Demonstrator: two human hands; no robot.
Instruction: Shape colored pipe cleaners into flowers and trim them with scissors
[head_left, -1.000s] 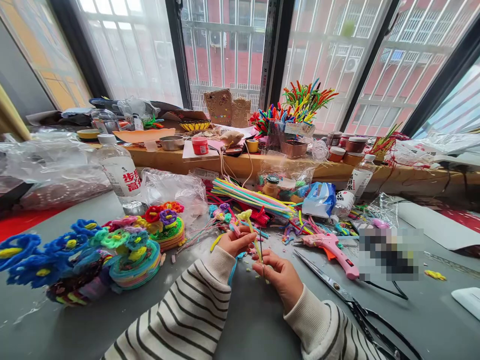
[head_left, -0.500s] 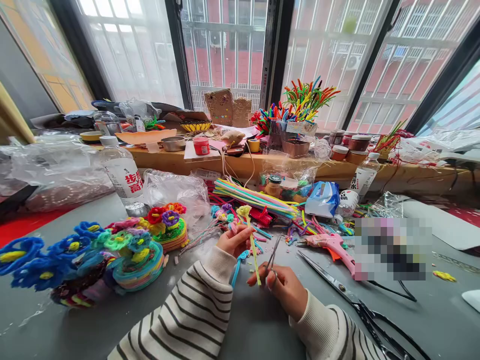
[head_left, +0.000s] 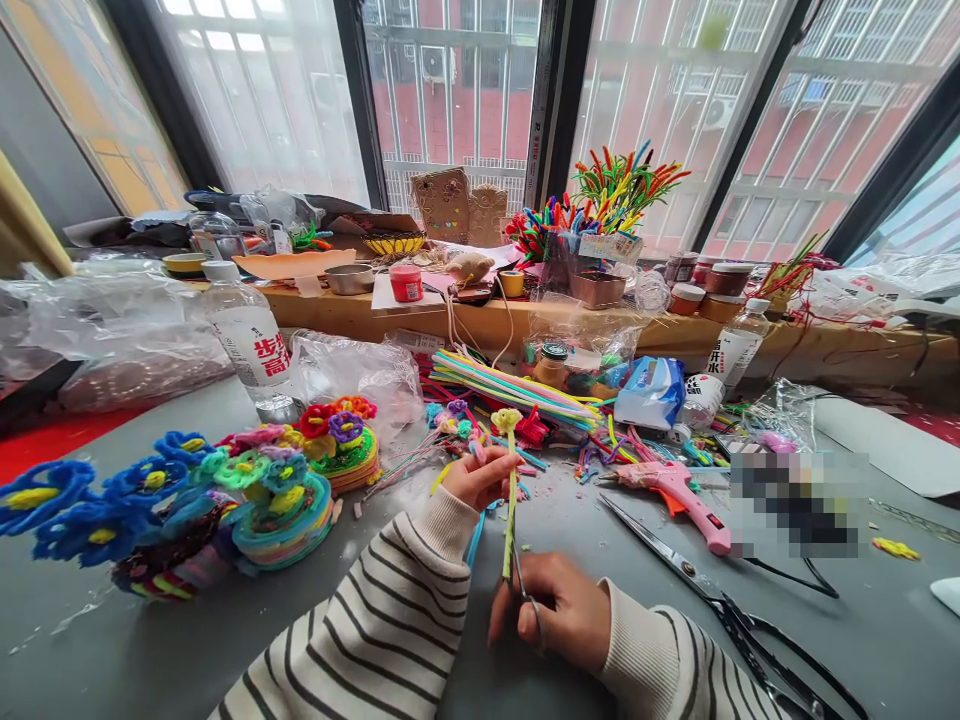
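My left hand (head_left: 484,478) pinches a pipe-cleaner flower (head_left: 511,490), a pale yellow bloom on a straight yellow-green stem, held upright over the grey table. Lower down, my right hand (head_left: 559,605) grips small scissors (head_left: 523,585) by the loops, their blades pointing up along the lower stem. Whether the blades touch the stem I cannot tell. Beneath my left wrist lies a blue pipe cleaner (head_left: 474,540), partly hidden. Just beyond my left hand are small pastel pipe-cleaner flowers (head_left: 454,420) on thin stems.
Finished flower pots (head_left: 289,535) stand on the left. Large scissors (head_left: 686,570) and a pink glue gun (head_left: 679,490) lie to my right. Behind the hands are a bundle of pipe cleaners (head_left: 517,390), a blue packet (head_left: 651,392) and water bottles (head_left: 251,345). A crowded wooden ledge (head_left: 337,318) runs below the windows.
The flower has turned more upright. My right hand has moved slightly down, and the small scissors now lie close along the lower stem.
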